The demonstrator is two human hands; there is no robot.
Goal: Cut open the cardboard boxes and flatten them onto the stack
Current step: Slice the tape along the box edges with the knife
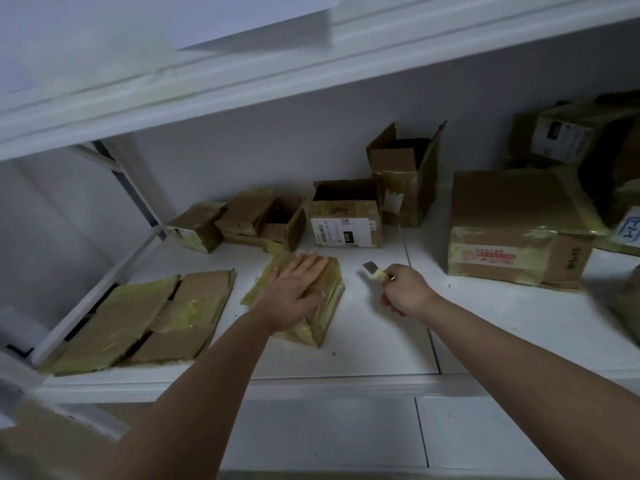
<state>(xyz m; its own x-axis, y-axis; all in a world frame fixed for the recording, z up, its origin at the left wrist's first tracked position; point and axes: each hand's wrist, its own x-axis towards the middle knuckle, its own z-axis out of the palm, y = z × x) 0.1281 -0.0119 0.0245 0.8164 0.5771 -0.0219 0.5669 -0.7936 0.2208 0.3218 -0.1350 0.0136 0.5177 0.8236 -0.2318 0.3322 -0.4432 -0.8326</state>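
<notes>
I see the taped flattened box (pixel 313 306) lying mid-shelf, long axis running near-to-far, tilted slightly right. The stack of flattened cardboard (pixel 145 320) lies to its left; open boxes (pixel 346 216) line the wall behind. My left hand (pixel 294 289) presses it, fingers straight, together. My right hand (pixel 405 289) grips a utility knife (pixel 372 270), blade pointing up-left.

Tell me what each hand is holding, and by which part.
The right hand grips a box cutter by its handle, blade pointing away. The left hand holds nothing: it presses flat on a taped box.
</notes>
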